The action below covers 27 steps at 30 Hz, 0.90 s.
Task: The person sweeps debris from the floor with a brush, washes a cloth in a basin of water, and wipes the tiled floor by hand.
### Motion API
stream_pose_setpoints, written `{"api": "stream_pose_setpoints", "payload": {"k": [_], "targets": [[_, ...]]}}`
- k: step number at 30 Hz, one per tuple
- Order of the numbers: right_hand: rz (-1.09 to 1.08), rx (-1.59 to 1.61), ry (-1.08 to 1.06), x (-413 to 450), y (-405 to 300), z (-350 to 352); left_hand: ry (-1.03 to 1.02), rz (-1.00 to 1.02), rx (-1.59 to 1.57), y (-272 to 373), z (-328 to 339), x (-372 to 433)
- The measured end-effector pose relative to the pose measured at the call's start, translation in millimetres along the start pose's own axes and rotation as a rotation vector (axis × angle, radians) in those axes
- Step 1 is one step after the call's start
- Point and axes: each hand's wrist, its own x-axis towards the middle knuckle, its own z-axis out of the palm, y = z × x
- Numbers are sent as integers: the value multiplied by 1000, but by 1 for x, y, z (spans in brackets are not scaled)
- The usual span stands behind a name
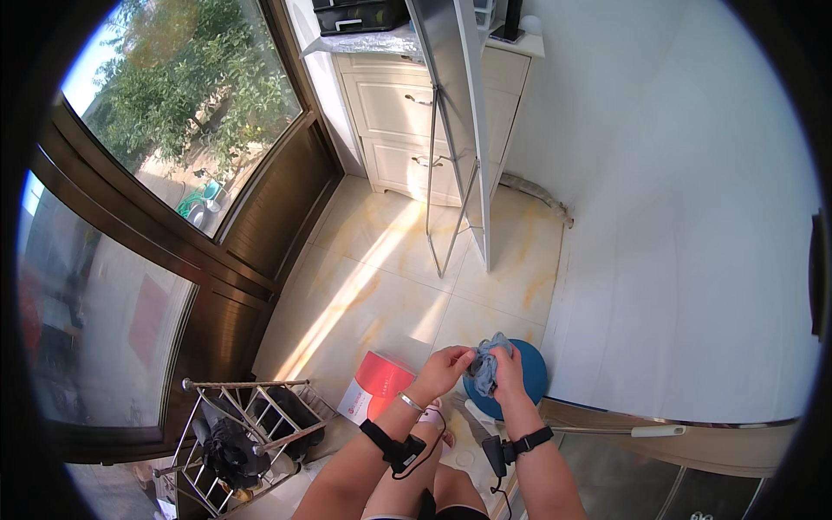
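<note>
A bunched grey-blue cloth (485,369) is held up in front of me, over a round blue stool or lid (532,374). My right hand (508,372) grips it from the right, thumb on top. My left hand (448,372) pinches its left edge between thumb and fingertips. Both wrists wear black straps with small devices and cables, and a silver bangle circles the left wrist. The cloth hides part of the blue round surface. What kind of cloth item it is, I cannot tell.
A red and white box (379,388) lies on the tiled floor. At lower left stands a metal rack (289,439) with dark shoes. Ahead are a folding-legged white panel (478,136) and a cream drawer cabinet (393,107). A white wall (656,227) borders the right, a brown-framed glass door (260,188) the left.
</note>
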Motion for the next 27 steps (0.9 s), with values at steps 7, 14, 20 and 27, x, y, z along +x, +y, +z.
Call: {"api": "stream_pose_setpoints", "payload": {"k": [7, 14, 20, 27], "targets": [[61, -308, -168, 40, -112, 99, 359, 83, 305, 85, -148, 134], [280, -219, -469, 176, -140, 173, 474, 209, 303, 202, -256, 305], [281, -157, -300, 209, -176, 251, 501, 169, 398, 228, -315, 414], [375, -91, -213, 233, -167, 228, 338, 103, 406, 197, -292, 498]]}}
